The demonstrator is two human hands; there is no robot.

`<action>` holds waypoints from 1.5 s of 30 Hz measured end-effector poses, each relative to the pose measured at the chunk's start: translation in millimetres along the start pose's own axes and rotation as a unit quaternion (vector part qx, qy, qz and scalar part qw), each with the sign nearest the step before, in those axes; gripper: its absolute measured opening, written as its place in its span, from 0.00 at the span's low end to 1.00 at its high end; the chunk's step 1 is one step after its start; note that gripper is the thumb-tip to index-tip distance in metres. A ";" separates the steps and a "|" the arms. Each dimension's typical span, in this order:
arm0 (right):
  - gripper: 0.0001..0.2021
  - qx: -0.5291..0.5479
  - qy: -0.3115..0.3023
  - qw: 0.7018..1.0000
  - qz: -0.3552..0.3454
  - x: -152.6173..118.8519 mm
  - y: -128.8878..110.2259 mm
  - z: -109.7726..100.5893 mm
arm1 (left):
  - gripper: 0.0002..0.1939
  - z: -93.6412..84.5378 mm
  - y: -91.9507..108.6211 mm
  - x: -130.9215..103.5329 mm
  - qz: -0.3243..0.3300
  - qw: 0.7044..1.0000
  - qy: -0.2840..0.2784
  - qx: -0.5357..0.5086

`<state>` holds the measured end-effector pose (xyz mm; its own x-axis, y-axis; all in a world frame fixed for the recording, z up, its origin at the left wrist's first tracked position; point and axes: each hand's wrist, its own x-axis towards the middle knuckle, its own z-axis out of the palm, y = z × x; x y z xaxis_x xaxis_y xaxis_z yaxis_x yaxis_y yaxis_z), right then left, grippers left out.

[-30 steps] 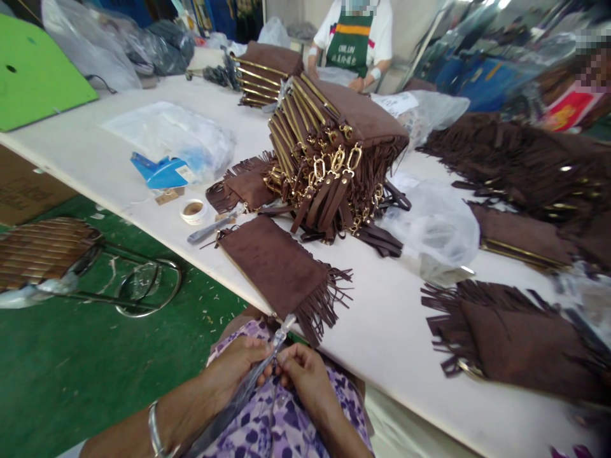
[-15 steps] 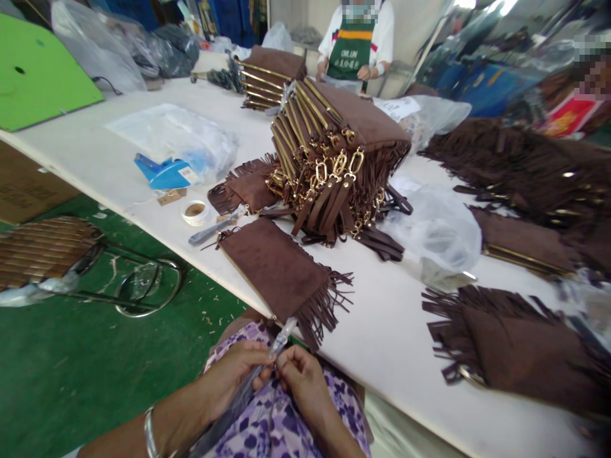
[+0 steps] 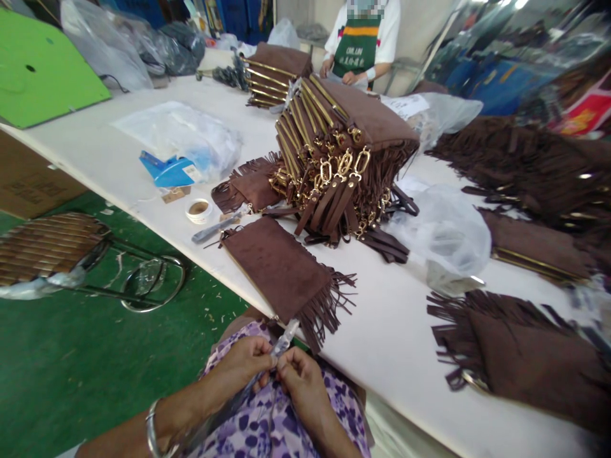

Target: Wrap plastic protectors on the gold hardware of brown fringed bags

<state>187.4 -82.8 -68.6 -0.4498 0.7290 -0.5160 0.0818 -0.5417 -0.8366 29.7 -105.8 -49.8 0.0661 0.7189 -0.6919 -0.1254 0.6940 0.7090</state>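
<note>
Over my lap, my left hand [image 3: 243, 369] is closed around a narrow strap wrapped in clear plastic [image 3: 286, 337]. The wrapped end sticks up past my fingers, and a greyish length runs down beside my left forearm. My right hand [image 3: 301, 378] pinches at the same strap, its fingertips against those of my left hand. What exactly lies between the right fingertips is hidden. Just beyond, a brown fringed pouch [image 3: 281, 267] lies flat at the table edge, its zip side toward me. The strap's upper end reaches the pouch's near corner; whether they are joined I cannot tell.
A pile of brown pouches with gold clasps [image 3: 344, 152] stands mid-table. Left of it are a tape roll [image 3: 199, 211], a blue tape dispenser [image 3: 169, 170] and plastic bags [image 3: 186, 137]. More fringed pouches [image 3: 529, 356] lie right. A co-worker [image 3: 360, 48] stands across; a stool [image 3: 52, 248] is left.
The view has shifted slightly, so the table things sit a little further right. My fingers have moved only slightly on the strap. The co-worker's hands have shifted.
</note>
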 end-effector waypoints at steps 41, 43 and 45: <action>0.14 0.042 0.052 0.992 0.102 19.7 -16.9 47.7 | 0.12 -20.3 -13.5 -16.1 0.170 0.919 0.145 0.325; 0.13 0.085 0.046 0.987 0.130 19.7 -18.7 48.7 | 0.14 -20.3 -16.5 -13.8 0.168 0.912 0.139 0.346; 0.13 0.154 0.035 0.973 0.167 19.0 -22.5 48.5 | 0.16 -20.5 -21.9 -10.1 0.162 0.907 0.134 0.364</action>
<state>133.9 -77.1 -50.7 -0.3821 0.5108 -0.7702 -0.0616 -0.8456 -0.5302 11.5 -129.0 -61.1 -0.1133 0.9222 -0.3697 0.5989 0.3603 0.7152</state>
